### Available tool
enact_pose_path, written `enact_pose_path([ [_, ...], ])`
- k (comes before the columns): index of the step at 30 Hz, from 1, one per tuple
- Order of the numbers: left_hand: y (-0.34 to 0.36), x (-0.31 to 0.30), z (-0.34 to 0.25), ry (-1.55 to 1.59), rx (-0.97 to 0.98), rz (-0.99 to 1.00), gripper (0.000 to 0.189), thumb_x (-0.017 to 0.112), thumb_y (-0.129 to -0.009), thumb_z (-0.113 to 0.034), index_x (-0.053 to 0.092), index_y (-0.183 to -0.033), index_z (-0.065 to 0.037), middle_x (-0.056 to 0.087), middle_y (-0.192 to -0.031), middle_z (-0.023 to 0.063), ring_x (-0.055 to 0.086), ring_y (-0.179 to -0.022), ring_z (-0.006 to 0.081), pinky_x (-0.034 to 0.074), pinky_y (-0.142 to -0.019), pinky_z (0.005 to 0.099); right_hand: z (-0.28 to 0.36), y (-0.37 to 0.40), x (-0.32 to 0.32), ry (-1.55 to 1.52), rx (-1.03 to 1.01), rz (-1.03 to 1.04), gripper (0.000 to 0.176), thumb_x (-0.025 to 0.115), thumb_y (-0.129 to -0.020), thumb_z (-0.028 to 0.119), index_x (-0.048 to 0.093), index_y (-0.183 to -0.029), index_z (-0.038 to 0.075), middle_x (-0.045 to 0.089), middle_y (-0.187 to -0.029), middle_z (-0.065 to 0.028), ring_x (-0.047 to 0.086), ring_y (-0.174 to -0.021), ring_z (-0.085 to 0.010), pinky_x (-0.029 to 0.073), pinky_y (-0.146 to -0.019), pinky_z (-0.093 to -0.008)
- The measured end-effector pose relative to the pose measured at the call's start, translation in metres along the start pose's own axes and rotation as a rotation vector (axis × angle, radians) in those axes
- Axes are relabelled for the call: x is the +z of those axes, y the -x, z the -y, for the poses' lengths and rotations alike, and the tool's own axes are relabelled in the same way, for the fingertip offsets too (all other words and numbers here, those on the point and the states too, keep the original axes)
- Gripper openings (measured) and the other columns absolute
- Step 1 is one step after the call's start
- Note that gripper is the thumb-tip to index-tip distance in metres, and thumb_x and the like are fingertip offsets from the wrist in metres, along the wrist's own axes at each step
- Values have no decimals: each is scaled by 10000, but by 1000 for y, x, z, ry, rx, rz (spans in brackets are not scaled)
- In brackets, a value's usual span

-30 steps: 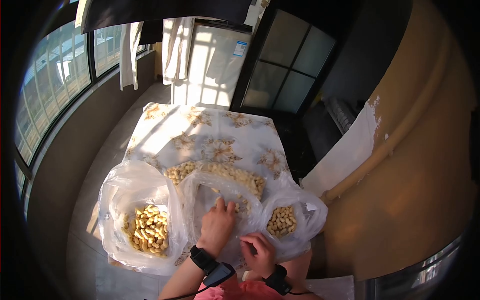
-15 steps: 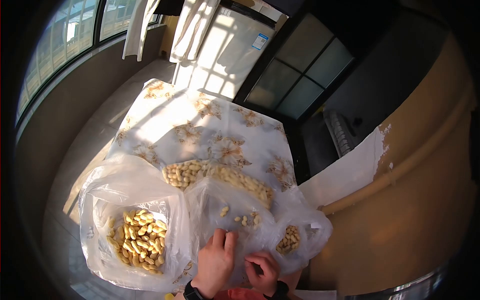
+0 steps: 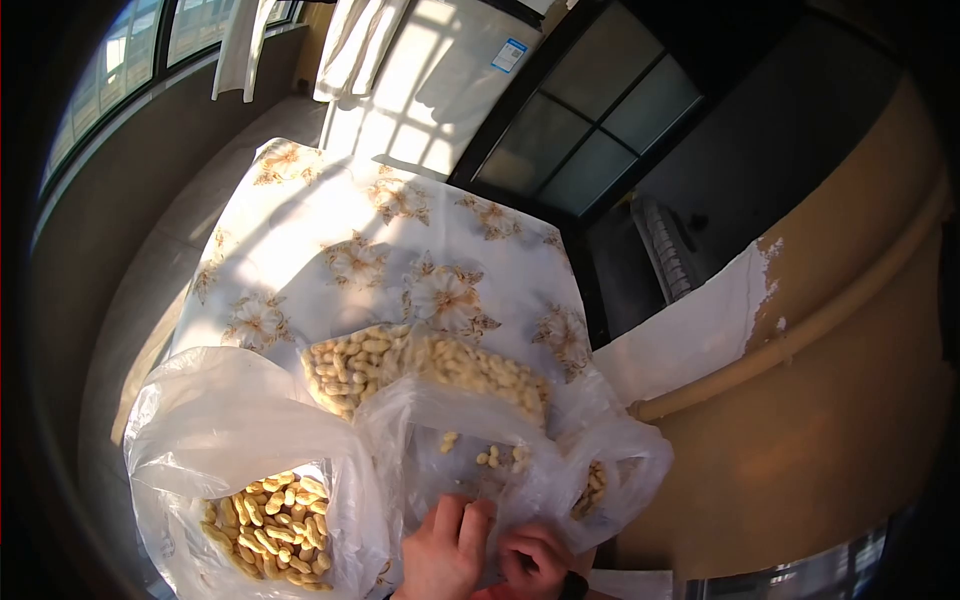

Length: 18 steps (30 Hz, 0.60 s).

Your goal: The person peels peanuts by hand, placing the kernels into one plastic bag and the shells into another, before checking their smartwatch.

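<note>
My left hand (image 3: 447,550) is at the near edge of the middle plastic bag (image 3: 400,415), its fingers bent and pressed together; what they pinch is too small to name. Just to its right, my right hand (image 3: 535,558) is curled closed, its contents hidden. A few loose peanuts (image 3: 490,457) lie inside the middle bag, beyond my hands. On the left, an open plastic bag (image 3: 235,410) holds many peanuts in their shells (image 3: 270,530). The smaller bag on the right (image 3: 635,465) contains more peanuts (image 3: 590,490).
Clear packs of peanuts (image 3: 355,365) lie across the flowered tablecloth (image 3: 370,215) behind the bags. Right of the table stand a white ledge and a brown surface with a pipe (image 3: 740,372). A window and curtains (image 3: 350,50) are at the far left.
The view has shifted, so the table and bags sit lower and further left. Both hands appear lower and a little further right, and closer together.
</note>
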<state>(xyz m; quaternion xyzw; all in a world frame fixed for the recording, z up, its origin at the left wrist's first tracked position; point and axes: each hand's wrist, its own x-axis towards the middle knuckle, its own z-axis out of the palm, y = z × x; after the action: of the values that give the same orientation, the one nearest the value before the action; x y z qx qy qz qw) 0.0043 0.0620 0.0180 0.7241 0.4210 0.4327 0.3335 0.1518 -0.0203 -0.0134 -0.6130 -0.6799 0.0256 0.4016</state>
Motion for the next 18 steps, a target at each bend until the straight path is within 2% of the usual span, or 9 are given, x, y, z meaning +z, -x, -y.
enact_pose_path([
  [9, 2, 1, -1, -28, 24, -10, 159, 605, -920, -72, 579, -1077, -78, 599, -994, 136, 629, -692, 366, 495, -552, 443, 7, 2, 0, 15, 84, -17, 66, 690, -870, 33, 677, -934, 23, 680, -930, -159, 658, -786, -357, 541, -693, -403],
  [11, 5, 3, -1, -47, 33, -13, 161, 605, -922, -77, 576, -1080, -80, 601, -999, 136, 629, -687, 365, 494, -548, 442, 0, 2, -1, -15, 42, -5, 141, 714, -818, -27, 670, -938, 32, 680, -909, -115, 676, -752, -256, 538, -654, -326],
  [14, 11, 6, -1, -73, 43, -15, 162, 617, -921, -97, 574, -1077, -82, 606, -1022, 141, 633, -695, 368, 493, -545, 440, 0, 0, -1, -9, 13, -25, 142, 713, -810, -29, 662, -927, 32, 678, -902, -117, 674, -739, -256, 539, -658, -325],
  [16, 13, 4, 0, 17, 7, 39, 203, 625, -875, -28, 570, -1070, -43, 577, -979, 150, 648, -762, 358, 527, -599, 442, -4, 2, -4, -50, 34, -5, 144, 715, -811, -24, 661, -933, 31, 679, -906, -120, 676, -747, -261, 540, -660, -330],
  [18, 16, 2, -3, 21, -19, 8, 180, 636, -881, -8, 572, -1048, -35, 594, -974, 149, 646, -760, 366, 518, -607, 432, -5, 0, -6, -90, 4, 7, 183, 711, -822, -27, 673, -992, 28, 676, -939, -120, 677, -806, -288, 539, -688, -346],
])
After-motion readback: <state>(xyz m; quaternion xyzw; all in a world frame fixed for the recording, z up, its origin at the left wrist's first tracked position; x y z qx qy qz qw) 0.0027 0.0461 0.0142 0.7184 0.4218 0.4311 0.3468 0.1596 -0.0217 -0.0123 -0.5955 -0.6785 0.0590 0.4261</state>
